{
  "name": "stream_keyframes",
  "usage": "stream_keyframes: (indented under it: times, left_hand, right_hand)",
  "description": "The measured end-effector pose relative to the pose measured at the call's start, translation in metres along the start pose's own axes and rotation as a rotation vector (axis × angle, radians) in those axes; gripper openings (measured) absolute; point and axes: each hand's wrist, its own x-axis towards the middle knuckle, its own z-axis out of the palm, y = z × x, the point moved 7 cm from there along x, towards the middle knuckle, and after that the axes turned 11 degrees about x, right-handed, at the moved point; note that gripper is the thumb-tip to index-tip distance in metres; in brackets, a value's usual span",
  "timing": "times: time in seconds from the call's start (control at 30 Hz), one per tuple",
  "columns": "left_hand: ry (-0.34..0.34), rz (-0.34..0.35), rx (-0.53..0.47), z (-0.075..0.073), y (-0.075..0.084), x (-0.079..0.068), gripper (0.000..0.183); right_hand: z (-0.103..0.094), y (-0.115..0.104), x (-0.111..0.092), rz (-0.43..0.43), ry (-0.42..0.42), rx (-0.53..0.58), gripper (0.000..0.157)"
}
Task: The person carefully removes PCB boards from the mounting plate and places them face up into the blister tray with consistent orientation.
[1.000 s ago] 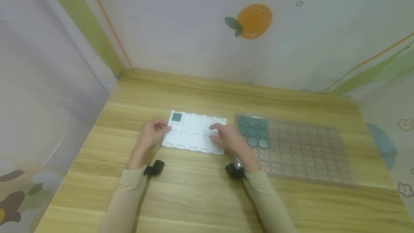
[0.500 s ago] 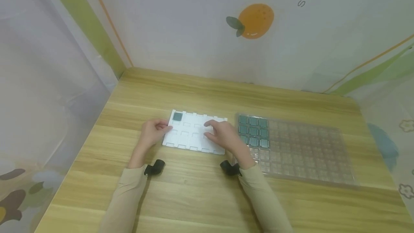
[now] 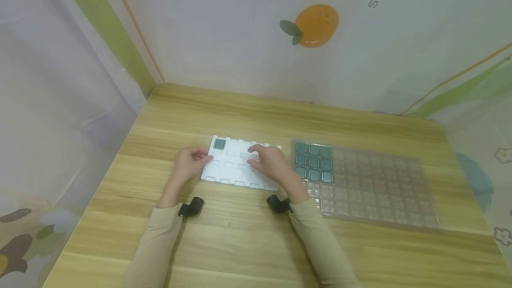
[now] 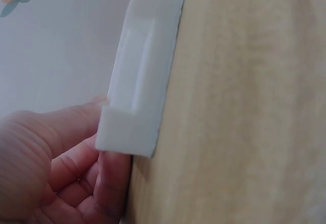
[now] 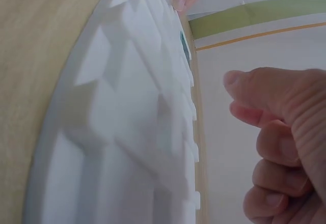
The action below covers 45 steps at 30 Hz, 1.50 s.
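A white tray (image 3: 236,163) with moulded pockets lies on the table in the head view. One small green square chip (image 3: 219,144) sits in its far left corner pocket. My left hand (image 3: 190,163) pinches the tray's left edge, thumb on top and fingers underneath, as the left wrist view shows. Over the tray's right part hovers my right hand (image 3: 272,163), thumb and index finger apart and the other fingers curled. Nothing shows between its fingertips in the right wrist view. To the right lies a clear plastic tray (image 3: 380,186) with several green chips (image 3: 314,162) in its left columns.
The wooden table (image 3: 232,243) bears both trays, with a narrow gap between them. Behind it hangs a pale curtain (image 3: 224,43) printed with fruit. A black wrist camera (image 3: 192,207) sits on the left wrist, another wrist camera (image 3: 278,204) on the right.
My right hand has moved left over the white tray, thumb and index finger still apart. The left hand stays at the tray's edge, and the chips have not moved.
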Motion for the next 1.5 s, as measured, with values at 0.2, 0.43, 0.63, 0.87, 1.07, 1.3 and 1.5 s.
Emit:
stream_keyframes:
  times: [0.2, 0.43, 0.63, 0.87, 1.07, 1.3, 1.5]
  left_hand:
    - [-0.006, -0.002, 0.002, 0.000, 0.000, 0.000, 0.021]
    - [-0.002, -0.002, 0.008, 0.000, 0.001, 0.000, 0.021]
    - [-0.005, -0.003, 0.012, 0.001, -0.001, 0.000, 0.021]
    - [-0.001, 0.000, 0.011, 0.002, -0.002, 0.001, 0.022]
    - [-0.013, -0.019, -0.004, 0.002, -0.003, 0.001, 0.022]
    - [-0.018, -0.010, -0.009, 0.002, -0.002, 0.001, 0.023]
    - [-0.009, -0.002, -0.013, 0.001, -0.002, 0.001, 0.022]
  right_hand:
    - [0.004, 0.000, 0.005, 0.014, -0.008, 0.013, 0.027]
    - [0.008, -0.006, 0.014, 0.017, -0.033, 0.018, 0.027]
    - [0.012, -0.011, 0.023, -0.006, -0.028, -0.006, 0.028]
    - [0.017, -0.015, 0.031, 0.006, -0.025, -0.030, 0.029]
    - [0.023, -0.016, 0.038, 0.020, -0.035, -0.037, 0.030]
    - [0.026, -0.021, 0.046, 0.019, -0.019, -0.048, 0.030]
    - [0.033, -0.022, 0.054, 0.063, -0.057, -0.045, 0.032]
